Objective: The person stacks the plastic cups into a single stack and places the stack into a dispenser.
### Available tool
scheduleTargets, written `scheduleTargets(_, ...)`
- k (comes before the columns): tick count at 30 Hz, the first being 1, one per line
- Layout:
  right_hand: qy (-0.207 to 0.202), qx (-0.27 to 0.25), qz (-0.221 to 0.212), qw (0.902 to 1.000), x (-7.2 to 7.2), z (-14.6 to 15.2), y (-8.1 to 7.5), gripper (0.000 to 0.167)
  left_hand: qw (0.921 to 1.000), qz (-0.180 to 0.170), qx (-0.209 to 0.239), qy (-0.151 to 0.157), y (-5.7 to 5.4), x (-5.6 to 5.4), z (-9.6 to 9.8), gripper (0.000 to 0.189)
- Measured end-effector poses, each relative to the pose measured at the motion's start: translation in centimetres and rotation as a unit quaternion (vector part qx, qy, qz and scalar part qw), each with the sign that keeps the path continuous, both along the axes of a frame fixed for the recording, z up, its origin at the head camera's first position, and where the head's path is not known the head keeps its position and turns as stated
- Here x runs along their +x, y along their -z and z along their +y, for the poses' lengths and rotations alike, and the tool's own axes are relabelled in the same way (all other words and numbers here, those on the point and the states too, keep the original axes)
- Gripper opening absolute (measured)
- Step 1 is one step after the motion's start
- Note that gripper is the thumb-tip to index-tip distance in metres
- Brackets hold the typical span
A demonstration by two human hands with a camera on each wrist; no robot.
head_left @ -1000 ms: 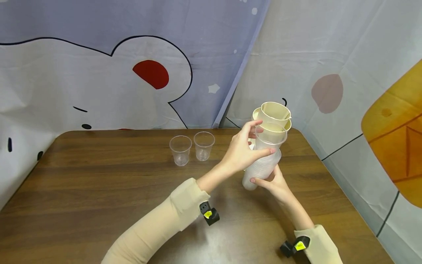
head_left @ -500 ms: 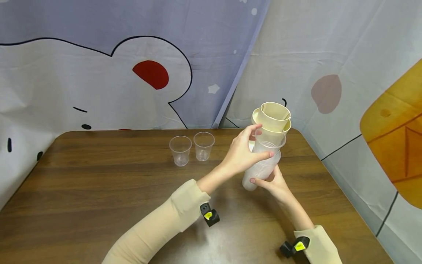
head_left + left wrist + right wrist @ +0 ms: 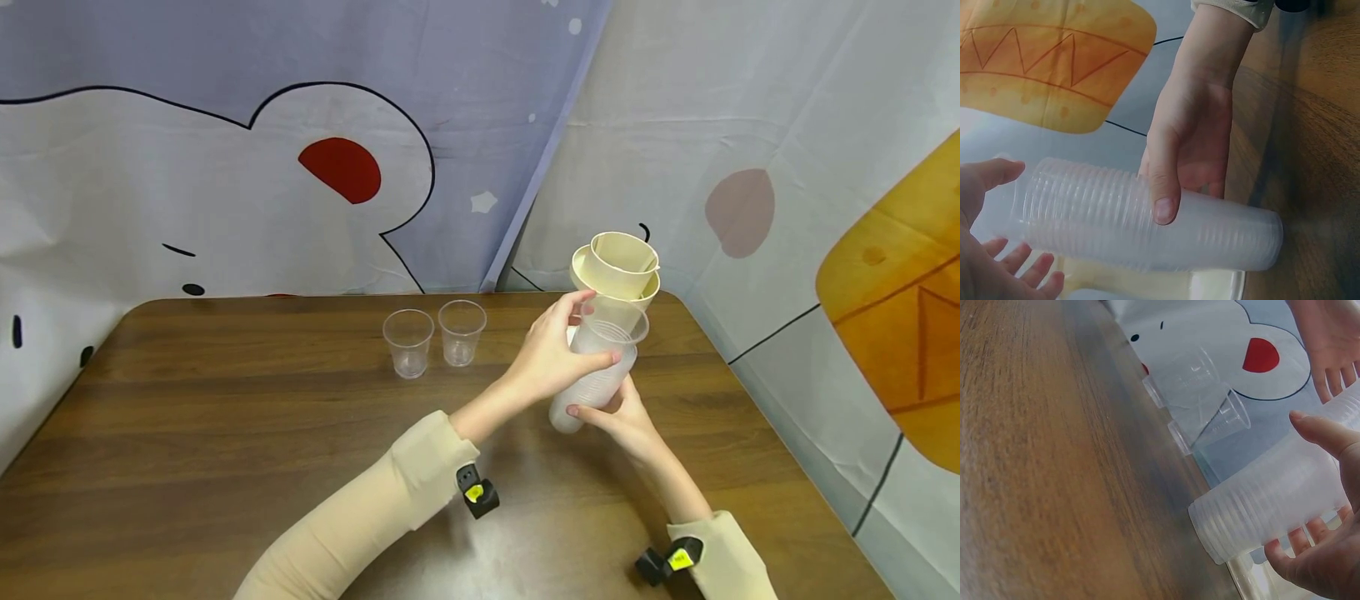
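Observation:
A long nested stack of clear plastic cups [image 3: 588, 387] leans at a slant above the right part of the table. My right hand [image 3: 626, 421] grips it around its lower half, thumb in front, as the right wrist view also shows. At the upper end, my left hand [image 3: 551, 350] holds the topmost plastic cup [image 3: 626, 323] by its sides, thumb on the near side and fingers on the far side. In the left wrist view the thumb [image 3: 1007, 170] lies at the cup's rim end. That cup sits mostly inside the stack, its wide rim standing out.
Two clear plastic cups [image 3: 408, 346] [image 3: 461, 337] stand upright side by side near the table's back edge. Behind the stack, cream-coloured round containers [image 3: 618, 271] stand at the back right corner. A printed cloth [image 3: 480, 167] hangs behind the wooden table [image 3: 225, 450].
The top cup and my left hand have moved down a little, so the cup sits deeper in the stack. My right hand stays in place.

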State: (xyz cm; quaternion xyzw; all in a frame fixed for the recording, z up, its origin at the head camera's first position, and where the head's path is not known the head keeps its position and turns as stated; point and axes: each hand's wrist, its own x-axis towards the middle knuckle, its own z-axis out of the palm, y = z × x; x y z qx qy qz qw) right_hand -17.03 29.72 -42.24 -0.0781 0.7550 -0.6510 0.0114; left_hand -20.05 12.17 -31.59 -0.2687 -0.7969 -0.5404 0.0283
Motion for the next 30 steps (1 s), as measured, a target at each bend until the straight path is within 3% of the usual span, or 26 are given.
scheduleTargets(19, 0.004, 0.008, 0.0, 1.0, -0.06, -0.08, 0.06, 0.078, 0.9991, 0.029, -0.03, 0.009, 0.74, -0.14, 0.02, 0.076)
scheduleTargets(30, 0.0, 0.005, 0.005, 1.0, -0.01, 0.02, 0.09, 0.076, 0.9995, 0.018, -0.023, 0.014, 0.9, 0.11, -0.04, 0.077)
